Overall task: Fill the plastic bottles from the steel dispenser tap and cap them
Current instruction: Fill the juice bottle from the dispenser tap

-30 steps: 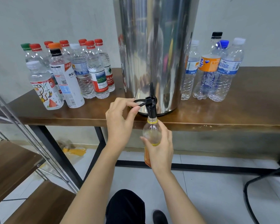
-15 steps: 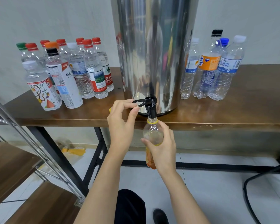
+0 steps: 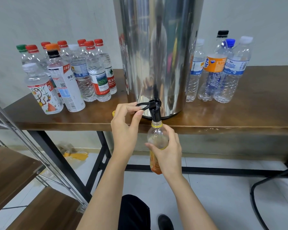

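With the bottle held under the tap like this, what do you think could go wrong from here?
1. The bottle hangs below the table edge, held only by the right hand; if its mouth slips off the tap, water would likely hit the floor.
2. The right hand hides much of the bottle, so it could overfill while the left hand pinches the lever.

The left forearm [image 3: 106, 188] and the right forearm [image 3: 192, 200] are shown bare. A black trouser leg [image 3: 134, 211] is seen between them, with a black shoe [image 3: 165, 221] just to its right.
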